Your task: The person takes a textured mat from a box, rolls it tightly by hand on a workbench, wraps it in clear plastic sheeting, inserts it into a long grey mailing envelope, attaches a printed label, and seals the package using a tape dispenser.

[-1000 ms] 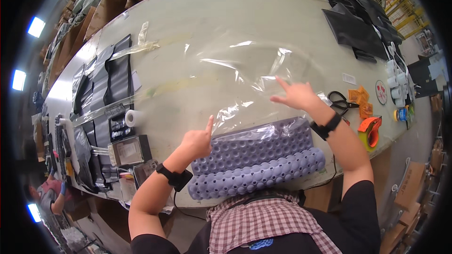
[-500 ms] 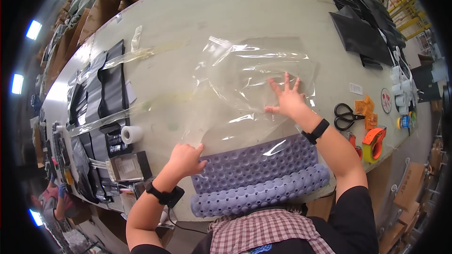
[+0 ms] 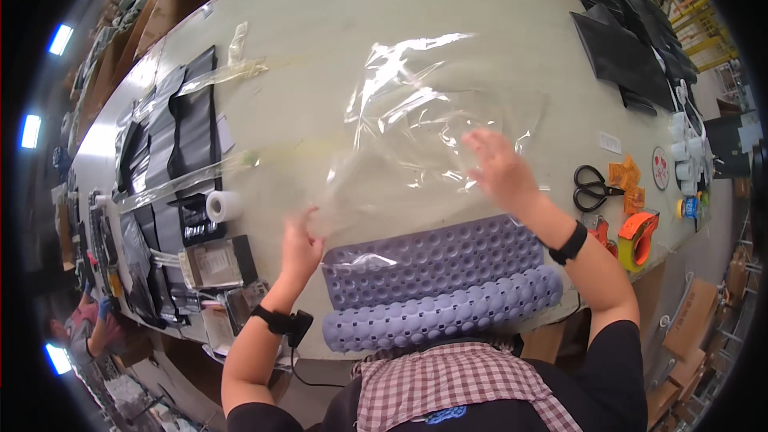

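Note:
A purple-blue bubbled bath mat (image 3: pixel 436 264), partly rolled toward me, lies at the table's near edge. Clear plastic sheeting, perhaps a bag (image 3: pixel 424 112), stretches beyond it and overlaps the mat's flat part. The sheeting is crumpled and shiny at its far side. My left hand (image 3: pixel 301 244) is at the left edge of the plastic, just beyond the mat's left corner; motion blurs its fingers. Over the right part of the sheeting is my right hand (image 3: pixel 506 174), with its fingers smeared too. Whether either hand grips the plastic cannot be made out.
On the right lie black scissors (image 3: pixel 594 189), an orange tape dispenser (image 3: pixel 638 242) and black plastic bags (image 3: pixel 620 60). More black bags (image 3: pixel 192 128) are taped down at the left, near a white roll (image 3: pixel 223 206) and a small box (image 3: pixel 214 264). A co-worker (image 3: pixel 96 332) is at far left.
My right hand has lifted from its spread, flat pose and moved slightly nearer me. My left hand has risen a little farther off. The far part of the plastic has crumpled and shifted.

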Motion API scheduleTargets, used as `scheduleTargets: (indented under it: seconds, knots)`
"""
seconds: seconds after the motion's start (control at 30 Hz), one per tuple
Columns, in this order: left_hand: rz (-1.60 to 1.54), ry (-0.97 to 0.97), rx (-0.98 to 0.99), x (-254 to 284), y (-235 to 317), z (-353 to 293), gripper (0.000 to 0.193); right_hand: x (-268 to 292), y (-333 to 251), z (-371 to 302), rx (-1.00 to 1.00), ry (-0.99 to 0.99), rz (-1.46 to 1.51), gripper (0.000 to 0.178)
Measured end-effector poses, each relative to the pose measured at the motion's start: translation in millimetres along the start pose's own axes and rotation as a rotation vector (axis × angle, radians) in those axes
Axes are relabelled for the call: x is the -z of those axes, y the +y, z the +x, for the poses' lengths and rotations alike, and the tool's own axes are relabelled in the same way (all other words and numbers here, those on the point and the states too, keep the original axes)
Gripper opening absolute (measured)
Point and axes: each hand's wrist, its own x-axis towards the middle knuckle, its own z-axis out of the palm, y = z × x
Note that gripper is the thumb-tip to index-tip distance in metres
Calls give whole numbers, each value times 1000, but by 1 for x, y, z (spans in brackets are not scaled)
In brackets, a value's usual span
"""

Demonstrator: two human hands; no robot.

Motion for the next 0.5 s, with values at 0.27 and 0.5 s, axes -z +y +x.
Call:
scheduleTargets:
  seconds: [0.27, 0.5]
  knots:
    - [-1448, -68, -79, 78, 148, 7, 47, -25, -164, 61, 143, -218, 872, 87]
    - [-1870, -363, 527, 55, 63, 6, 67, 99, -214, 114, 522, -202, 3019, 43]
